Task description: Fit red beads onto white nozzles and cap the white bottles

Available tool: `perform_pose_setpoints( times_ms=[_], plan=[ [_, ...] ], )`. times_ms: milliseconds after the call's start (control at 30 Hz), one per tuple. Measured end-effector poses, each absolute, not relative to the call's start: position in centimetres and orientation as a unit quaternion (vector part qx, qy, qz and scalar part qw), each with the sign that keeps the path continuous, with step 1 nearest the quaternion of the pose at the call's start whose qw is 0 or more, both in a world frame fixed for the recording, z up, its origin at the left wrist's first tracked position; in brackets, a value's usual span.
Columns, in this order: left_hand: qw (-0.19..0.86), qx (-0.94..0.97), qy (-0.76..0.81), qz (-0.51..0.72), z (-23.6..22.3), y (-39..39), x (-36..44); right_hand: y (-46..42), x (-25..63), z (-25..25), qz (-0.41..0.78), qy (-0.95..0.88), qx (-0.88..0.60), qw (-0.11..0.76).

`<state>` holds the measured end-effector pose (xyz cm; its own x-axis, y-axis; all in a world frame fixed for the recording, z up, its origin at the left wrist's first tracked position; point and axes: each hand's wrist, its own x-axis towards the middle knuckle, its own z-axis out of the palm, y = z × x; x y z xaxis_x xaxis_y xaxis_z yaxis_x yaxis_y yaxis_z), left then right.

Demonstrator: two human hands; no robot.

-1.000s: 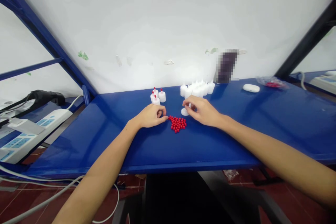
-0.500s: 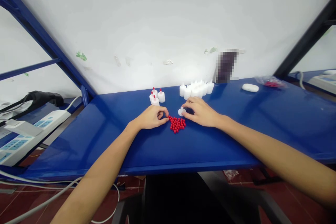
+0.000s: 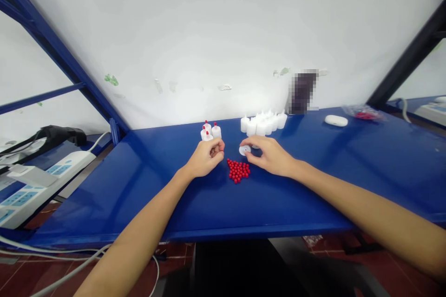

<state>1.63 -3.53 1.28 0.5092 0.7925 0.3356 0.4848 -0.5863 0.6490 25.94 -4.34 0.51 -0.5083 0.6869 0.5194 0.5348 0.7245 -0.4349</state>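
Observation:
My left hand (image 3: pixel 205 157) is closed in a pinch, with a speck of red showing at its fingertips that looks like a small red cap. My right hand (image 3: pixel 268 155) grips a small white bottle (image 3: pixel 245 150) between thumb and fingers, tilted so that a round white face shows. Between and just below both hands lies a loose pile of red caps (image 3: pixel 239 171) on the blue table. Behind my left hand stand several white bottles with red tips (image 3: pixel 216 132), partly hidden by it. Beyond my right hand is a cluster of white bottles with bare nozzles (image 3: pixel 261 126).
The blue table (image 3: pixel 296 204) runs up to a white wall. A white oval case (image 3: pixel 336 120) and a plastic bag with red contents (image 3: pixel 364 113) lie to the right. White power strips (image 3: pixel 42 185) sit beyond the left edge, near a blue frame post (image 3: pixel 69 55).
My left hand has drawn back from the pile with a bit of red in its fingertips. My right hand has tilted the white bottle. The view has shifted slightly.

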Motion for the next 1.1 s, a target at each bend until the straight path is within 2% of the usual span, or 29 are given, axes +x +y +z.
perform_pose_setpoints(
  times_ms=[200, 367, 667, 967, 1100],
  plan=[
    [0.214, 0.825, 0.343, 0.395, 1.5, -4.7, 3.0, -5.3, 25.5, 1.2, 0.089, -0.874, -0.303, 0.369],
    [0.222, 0.827, 0.324, 0.402, 1.4, -5.1, 3.7, -5.4, 25.7, 1.0, 0.082, -0.886, -0.299, 0.345],
    [0.198, 0.841, 0.318, 0.391, 1.3, -5.1, 3.6, -5.2, 25.6, 0.8, 0.101, -0.878, -0.283, 0.372],
    [-0.056, 0.900, 0.332, 0.276, 1.6, -5.9, 4.2, -5.2, 25.0, 0.2, 0.170, -0.827, -0.327, 0.424],
    [-0.114, 0.899, 0.341, 0.248, 1.0, -6.1, 4.9, -5.6, 24.6, 0.3, 0.170, -0.820, -0.330, 0.436]
  ],
)
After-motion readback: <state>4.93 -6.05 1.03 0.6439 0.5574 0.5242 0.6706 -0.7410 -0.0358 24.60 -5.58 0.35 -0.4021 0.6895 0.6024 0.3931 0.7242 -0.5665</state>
